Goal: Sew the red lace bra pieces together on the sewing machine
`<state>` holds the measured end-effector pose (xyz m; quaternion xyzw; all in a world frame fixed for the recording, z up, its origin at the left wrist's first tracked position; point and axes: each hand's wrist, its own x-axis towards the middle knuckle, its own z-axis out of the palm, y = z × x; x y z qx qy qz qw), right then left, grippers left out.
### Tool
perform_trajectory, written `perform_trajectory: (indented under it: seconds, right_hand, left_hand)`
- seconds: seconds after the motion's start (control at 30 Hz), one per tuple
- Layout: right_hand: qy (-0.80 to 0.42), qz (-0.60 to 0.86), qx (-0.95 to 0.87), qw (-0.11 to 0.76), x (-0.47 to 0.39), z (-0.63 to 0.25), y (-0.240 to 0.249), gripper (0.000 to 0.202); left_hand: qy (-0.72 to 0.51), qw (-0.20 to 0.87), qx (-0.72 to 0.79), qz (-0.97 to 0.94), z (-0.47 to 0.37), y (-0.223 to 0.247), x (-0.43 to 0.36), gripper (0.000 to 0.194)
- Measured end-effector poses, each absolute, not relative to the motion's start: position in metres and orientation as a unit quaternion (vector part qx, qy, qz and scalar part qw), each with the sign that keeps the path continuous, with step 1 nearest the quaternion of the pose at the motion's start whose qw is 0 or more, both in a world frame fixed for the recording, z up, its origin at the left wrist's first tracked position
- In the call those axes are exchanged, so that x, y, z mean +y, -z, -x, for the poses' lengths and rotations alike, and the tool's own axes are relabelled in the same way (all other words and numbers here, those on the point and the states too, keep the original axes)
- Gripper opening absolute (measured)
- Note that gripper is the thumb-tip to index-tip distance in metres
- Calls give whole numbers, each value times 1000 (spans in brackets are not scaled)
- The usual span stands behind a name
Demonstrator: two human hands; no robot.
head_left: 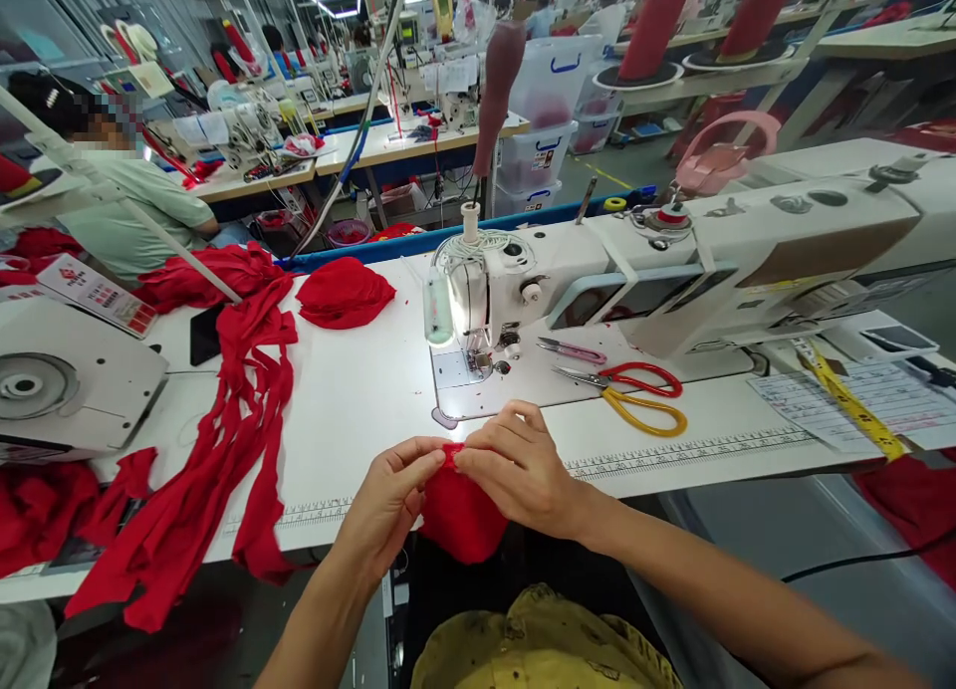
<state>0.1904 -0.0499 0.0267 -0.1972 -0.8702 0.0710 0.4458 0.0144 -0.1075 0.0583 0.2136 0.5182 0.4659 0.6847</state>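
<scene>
Both hands pinch the top edge of a piece of red fabric (464,518), which hangs over the table's front edge above my lap. My left hand (394,495) grips its left corner between thumb and fingers. Close beside it, my right hand (527,470) is closed on the same edge, a short stretch of red showing between the two. Just beyond the hands stands a white sewing machine (583,271), its needle area lit. On its bed lie thread snips (574,351) and scissors (623,392) with one red and one yellow handle.
Long red fabric strips (250,410) drape over the table's left part, near a folded red piece (345,293). A paper sheet (836,405) and yellow tape measure (851,400) lie at right. Another person (134,201) sits at the left. Plastic bins (549,82) stand behind.
</scene>
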Motion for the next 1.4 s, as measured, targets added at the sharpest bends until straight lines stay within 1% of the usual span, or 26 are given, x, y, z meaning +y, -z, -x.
perform_trajectory:
  seconds: [0.07, 0.23, 0.33, 0.57, 0.9, 1.03, 1.13, 1.23, 1.33, 1.4]
  right_hand:
    - [-121, 212, -869, 430, -51, -191, -30, 9]
    - [-212, 248, -855, 404, -52, -190, -33, 11]
    - [-224, 259, -847, 406, -51, -189, -32, 12]
    - [-209, 245, -856, 404, -51, -188, -33, 15]
    - [-171, 231, -872, 395, -49, -187, -35, 15]
    - [-160, 229, -879, 387, -48, -186, -34, 17]
    - [-129, 228, -889, 376, -47, -184, -32, 16]
    - [-70, 211, -901, 372, -47, -186, -29, 14]
    - [3, 181, -912, 369, -49, -192, -25, 18]
    - [49, 156, -917, 365, -50, -195, -23, 21]
  left_hand:
    - [-461, 686, 516, -225, -15, -57, -109, 33]
    - [-450, 670, 541, -239, -17, -58, -112, 35]
    - [-446, 668, 546, -240, -17, -59, -113, 37]
    - [-451, 653, 556, -246, -17, -55, -117, 37]
    - [-450, 628, 565, -291, -14, -51, -118, 35]
    - [-455, 578, 587, -338, -17, -45, -123, 30]
    - [-477, 544, 600, -341, -20, -39, -125, 27]
    - [-488, 574, 585, -301, -22, -35, -125, 29]
    - [-486, 615, 568, -251, -23, -32, -124, 33]
    - [-490, 624, 562, -233, -23, -32, -123, 34]
